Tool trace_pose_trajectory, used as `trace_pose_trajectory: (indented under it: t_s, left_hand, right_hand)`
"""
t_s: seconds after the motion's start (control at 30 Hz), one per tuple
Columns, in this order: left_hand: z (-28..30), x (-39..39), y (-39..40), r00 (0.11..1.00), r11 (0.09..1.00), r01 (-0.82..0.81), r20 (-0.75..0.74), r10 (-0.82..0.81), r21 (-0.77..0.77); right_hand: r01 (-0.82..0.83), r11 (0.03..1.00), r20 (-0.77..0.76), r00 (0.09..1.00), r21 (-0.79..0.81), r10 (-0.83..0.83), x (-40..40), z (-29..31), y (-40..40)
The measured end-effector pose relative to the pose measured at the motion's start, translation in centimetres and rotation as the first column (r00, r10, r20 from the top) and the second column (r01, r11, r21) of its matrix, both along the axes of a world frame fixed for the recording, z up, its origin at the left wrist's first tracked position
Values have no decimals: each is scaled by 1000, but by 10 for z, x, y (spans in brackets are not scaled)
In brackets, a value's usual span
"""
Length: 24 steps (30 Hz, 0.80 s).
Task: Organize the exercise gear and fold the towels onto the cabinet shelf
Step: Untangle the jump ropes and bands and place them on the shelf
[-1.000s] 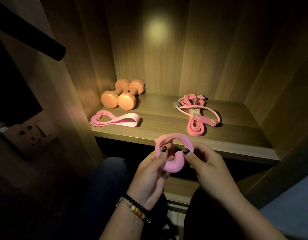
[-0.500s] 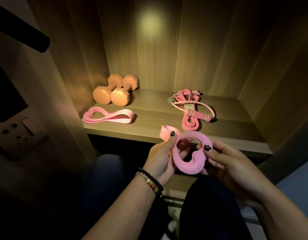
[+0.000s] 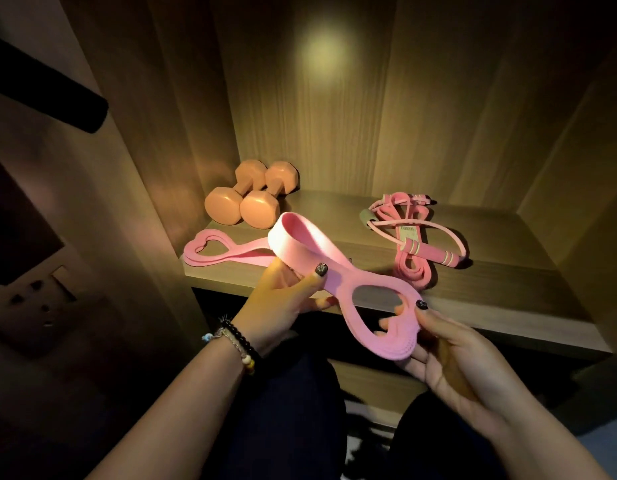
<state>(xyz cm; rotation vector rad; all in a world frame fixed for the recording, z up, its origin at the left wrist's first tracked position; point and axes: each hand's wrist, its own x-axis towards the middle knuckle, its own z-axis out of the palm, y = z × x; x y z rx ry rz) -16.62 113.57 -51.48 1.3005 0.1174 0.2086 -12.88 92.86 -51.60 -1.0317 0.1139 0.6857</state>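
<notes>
We've got dumbbells [image 3: 251, 199], 1 band [image 3: 224, 252] & jump rope [image 3: 416, 237] shelved; both hands [image 3: 286, 292] [image 3: 452, 351] grip the resistance band [image 3: 338, 289] at 6 o'clock, towels unseen.

We're probably in a bedroom at home: dim wood-grain cabinet [image 3: 386, 98] with workout gear on its shelf [image 3: 473, 292], wall socket [image 3: 40, 299] beside it.
</notes>
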Motion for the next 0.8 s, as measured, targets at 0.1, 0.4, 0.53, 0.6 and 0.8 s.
trace_pose_trajectory:
  t_s: [0.1, 0.4, 0.53, 0.6, 0.8]
  left_hand:
    - [1, 5, 19, 996, 996, -92, -4, 92, -1]
    - [-2, 24, 71, 931, 925, -366, -45, 363, -101]
    - [3, 41, 98, 884, 861, -468, -112, 454, -200]
    - [6, 49, 109, 853, 818, -521, -155, 498, -242]
    - [3, 56, 134, 782, 769, -616, -249, 571, -172]
  right_hand:
    - [-27, 999, -36, 999, -17, 27, 11, -2, 18]
    - [-146, 967, 141, 974, -210, 177, 57, 12, 87]
    - [-168, 923, 284, 919, -347, 274, 83, 23, 128]
    - [-153, 911, 331, 898, -383, 290, 96, 26, 148]
    - [-113, 912, 345, 902, -395, 261, 114, 34, 189]
